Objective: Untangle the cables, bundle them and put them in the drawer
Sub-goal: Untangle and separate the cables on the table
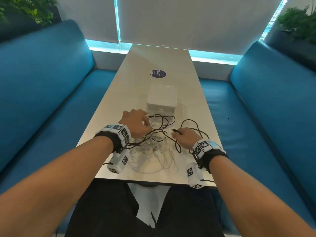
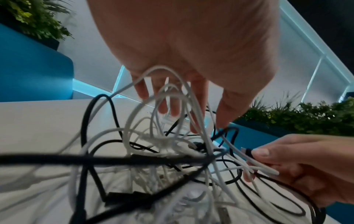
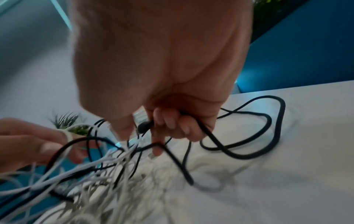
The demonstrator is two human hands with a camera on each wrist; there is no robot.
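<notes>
Fingers of the right hand curl round a black cable near its plug; the left hand pinches white cables above the desk. Blur hides the tangle's crossings. A rounded white drawer box sits beyond.

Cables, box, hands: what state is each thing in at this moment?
White cables: tangled, partly lifted off the table.
Black cable: looped, snarled with the white ones.
Drawer box: shut.
Left hand: holds white loops.
Right hand: grips the black cable by its plug end.
</notes>
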